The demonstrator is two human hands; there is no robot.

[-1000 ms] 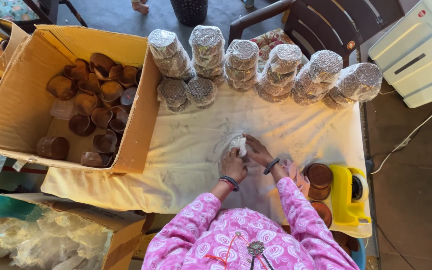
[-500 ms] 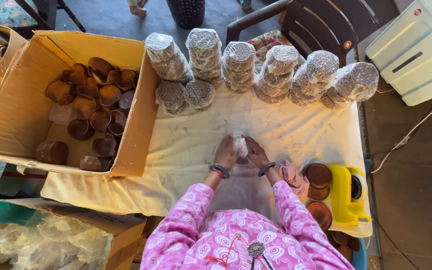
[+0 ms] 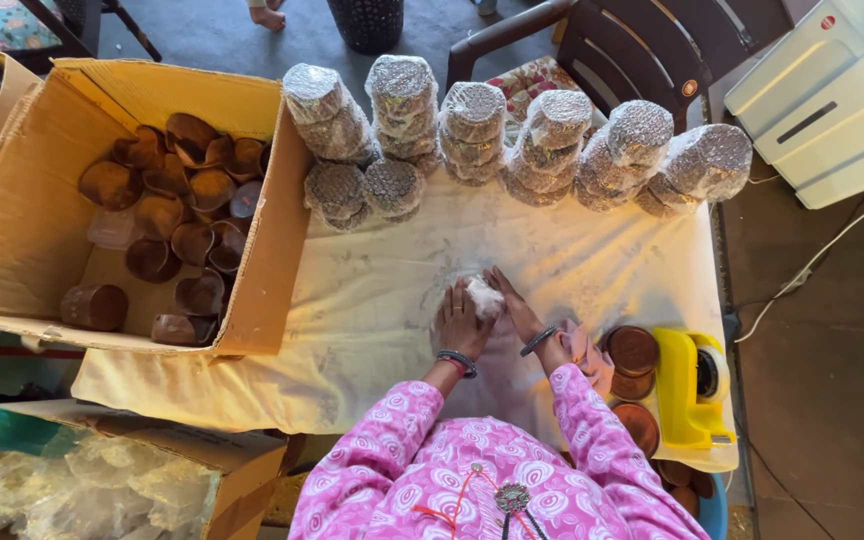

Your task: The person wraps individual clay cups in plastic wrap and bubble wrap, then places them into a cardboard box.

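Nearest the camera, pink patterned sleeves [image 3: 402, 440] lead forward to the person's two hands, which meet over the middle of the table. The left hand [image 3: 462, 322] is curled, fingers bent around the near left side of a small white wrapped bundle [image 3: 485, 296], with a dark bangle at the wrist. The right hand [image 3: 517, 305] lies flatter, fingers stretched out along the bundle's right side and touching it, a dark band on that wrist too. Both hands close on the bundle between them, pressing it against the cloth. The bundle is a rounded lump; no long axis or pointing direction can be told.

The bundle sits on a cream cloth [image 3: 372, 300] that covers the table and hangs over its near edge. Just right of the right forearm lie round brown lids [image 3: 633, 350] in a short row, and beside them a yellow tape dispenser [image 3: 690, 385].

To the left, an open cardboard box [image 3: 22, 210] rests on the table edge, holding many brown clay cups [image 3: 192, 190] lying at mixed angles. Below it, near the person's left, is another carton with crumpled clear plastic [image 3: 92, 490].

Farther across the cloth, stacks of cups wrapped in clear film [image 3: 542, 135] stand in a row along the far edge, some leaning. Beyond them are a dark chair [image 3: 652, 50], a grey floor and, at far right, a white machine [image 3: 832, 90] with a cable trailing down.
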